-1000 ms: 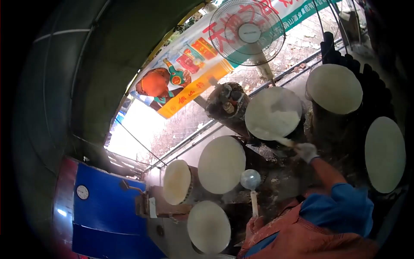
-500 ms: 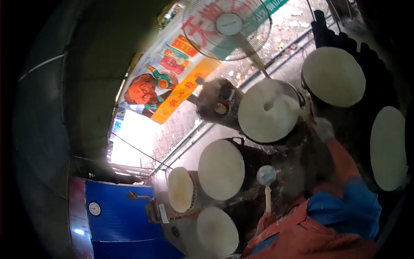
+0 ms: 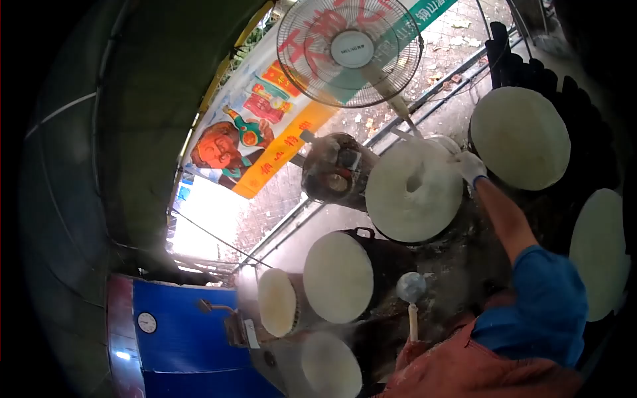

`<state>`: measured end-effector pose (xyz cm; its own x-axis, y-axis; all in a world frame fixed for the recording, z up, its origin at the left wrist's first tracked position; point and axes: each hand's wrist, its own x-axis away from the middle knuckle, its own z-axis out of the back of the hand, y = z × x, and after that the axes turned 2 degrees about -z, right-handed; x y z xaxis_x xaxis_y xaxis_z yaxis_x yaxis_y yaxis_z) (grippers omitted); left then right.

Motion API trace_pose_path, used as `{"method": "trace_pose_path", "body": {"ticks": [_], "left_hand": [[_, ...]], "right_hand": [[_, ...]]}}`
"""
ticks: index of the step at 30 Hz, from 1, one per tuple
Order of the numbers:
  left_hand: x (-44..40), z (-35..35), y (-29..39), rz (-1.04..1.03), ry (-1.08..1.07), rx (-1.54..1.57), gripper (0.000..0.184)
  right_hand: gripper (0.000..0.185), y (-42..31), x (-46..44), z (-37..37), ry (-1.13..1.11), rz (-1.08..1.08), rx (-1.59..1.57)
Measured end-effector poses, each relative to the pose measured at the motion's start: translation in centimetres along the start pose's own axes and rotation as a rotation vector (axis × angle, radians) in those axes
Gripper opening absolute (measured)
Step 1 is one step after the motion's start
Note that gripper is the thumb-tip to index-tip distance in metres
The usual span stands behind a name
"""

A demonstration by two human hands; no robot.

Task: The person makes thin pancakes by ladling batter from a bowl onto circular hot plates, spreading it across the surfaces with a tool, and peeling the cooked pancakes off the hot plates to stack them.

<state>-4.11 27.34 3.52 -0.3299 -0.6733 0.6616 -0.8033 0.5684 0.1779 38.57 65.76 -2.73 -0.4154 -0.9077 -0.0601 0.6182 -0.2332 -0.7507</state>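
**Reaching over a pale-coated pan with one hand, gripping a ladle in the other**

Facing a blue panel (image 3: pixel 182 335) at far left, with a clock (image 3: pixel 147 322) on it. Moving rightward, passing a small pale disc (image 3: pixel 277 302), then a lower disc (image 3: pixel 332 365) and a larger disc (image 3: pixel 338 275), then a dark bucket (image 3: pixel 317 188) close beside the pale-coated pan (image 3: pixel 398 205), below a fan (image 3: pixel 352 48). Clasping the ladle (image 3: pixel 411 286) by its handle with the left hand (image 3: pixel 411 348), apparently closed around it, bowl end pointing away; risking a knock against a neighbouring pan by swinging it carelessly.

Bending the gloved fingers of the right hand (image 3: pixel 468 166) inward at the pan's upper-right edge; being too blurred to tell what, if anything, is gripped. Risking a torn layer near the dark patch (image 3: pixel 415 182) by pulling unevenly, and a scalded bare forearm by leaning too near the hazy, probably hot rim. Ending rightward with an upper disc (image 3: pixel 520 137) and an outermost disc (image 3: pixel 598 255).
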Motion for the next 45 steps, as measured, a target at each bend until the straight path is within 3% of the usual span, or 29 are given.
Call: {"method": "trace_pose_path", "body": {"ticks": [4,6,7,8,9,11,12,14,15,19,20,23,27,29,30,33,35,36,39,40,43,45], "left_hand": [[-0.4,0.7,1.2,0.011,-0.027,-0.022,0.012],[-0.4,1.4,1.7,0.022,-0.033,-0.021,0.011],[-0.2,1.7,1.8,0.027,-0.028,-0.013,0.011],[0.1,2.0,2.0,0.027,-0.021,-0.004,0.011],[0.5,2.3,2.1,0.027,-0.01,-0.002,0.011],[0.7,2.8,2.6,0.029,-0.016,-0.018,0.012],[0.8,3.1,2.9,0.028,-0.012,-0.027,0.012],[0.6,3.2,3.3,0.049,-0.017,-0.029,0.014],[0.6,3.2,3.3,0.052,-0.017,-0.021,0.014],[-0.3,3.0,4.1,0.043,-0.009,-0.016,0.018],[-0.7,3.0,4.5,0.039,-0.01,-0.023,0.019],[-2.4,2.7,5.3,0.042,-0.024,-0.035,0.022],[-4.5,2.8,6.8,0.064,-0.072,-0.021,0.027],[-6.7,2.4,8.5,0.081,-0.136,-0.006,0.029],[-8.0,1.8,9.5,0.075,-0.164,-0.013,0.03],[-11.3,-2.7,11.5,-0.018,-0.128,-0.063,0.023],[-14.0,-4.5,11.7,-0.127,-0.221,-0.167,0.006],[-14.6,-8.5,11.6,-0.133,-0.139,-0.123,0.009],[-14.2,-16.7,10.2,-0.186,-0.201,-0.361,0.011],[-14.8,-17.5,10.0,-0.199,-0.207,-0.416,0.015],[-18.3,-17.6,8.5,-0.167,-0.013,-0.418,0.017],[-21.9,-16.5,6.2,-0.212,-0.131,-0.465,0.019]], "right_hand": [[0.04,2.6,5.6,-2.2,-0.086,-0.079,-0.453],[0.033,2.1,8.6,-4.3,-0.07,0.107,-0.274],[0.033,-1.3,11.0,-2.0,-0.127,0.139,-0.178],[0.035,-2.5,11.4,0.7,-0.165,-0.022,-0.164],[0.028,-0.4,11.0,1.3,-0.112,0.086,-0.246],[0.024,-3.0,11.5,6.9,-0.179,-0.432,-1.004],[0.023,-0.2,12.4,3.9,-0.182,-0.499,-0.986],[0.024,0.5,17.3,-1.7,-0.147,-0.201,-0.891],[0.026,1.5,18.5,-4.1,-0.111,-0.168,-0.799],[0.025,0.5,15.9,1.2,-0.258,-0.255,-0.484],[0.028,1.4,13.5,1.5,-0.154,-0.236,-0.572],[0.027,0.6,6.2,3.6,0.137,-0.135,-0.069],[0.021,0.5,6.4,1.6,-0.054,0.392,0.444],[0.019,-0.1,7.8,4.1,-0.201,0.462,0.451],[0.023,0.6,7.6,4.5,-0.175,0.47,0.573],[0.026,2.4,7.6,5.3,0.073,0.239,0.413],[0.023,3.7,9.9,2.9,-0.08,0.34,0.782],[0.024,4.1,11.1,3.1,0.004,0.485,0.614],[0.022,5.8,11.1,6.1,-0.059,0.328,0.714],[0.019,6.9,11.1,6.4,-0.005,0.208,0.644],[0.018,7.1,16.3,5.8,0.074,0.329,0.788],[0.018,6.3,20.1,2.8,-0.066,0.349,0.62]]}}
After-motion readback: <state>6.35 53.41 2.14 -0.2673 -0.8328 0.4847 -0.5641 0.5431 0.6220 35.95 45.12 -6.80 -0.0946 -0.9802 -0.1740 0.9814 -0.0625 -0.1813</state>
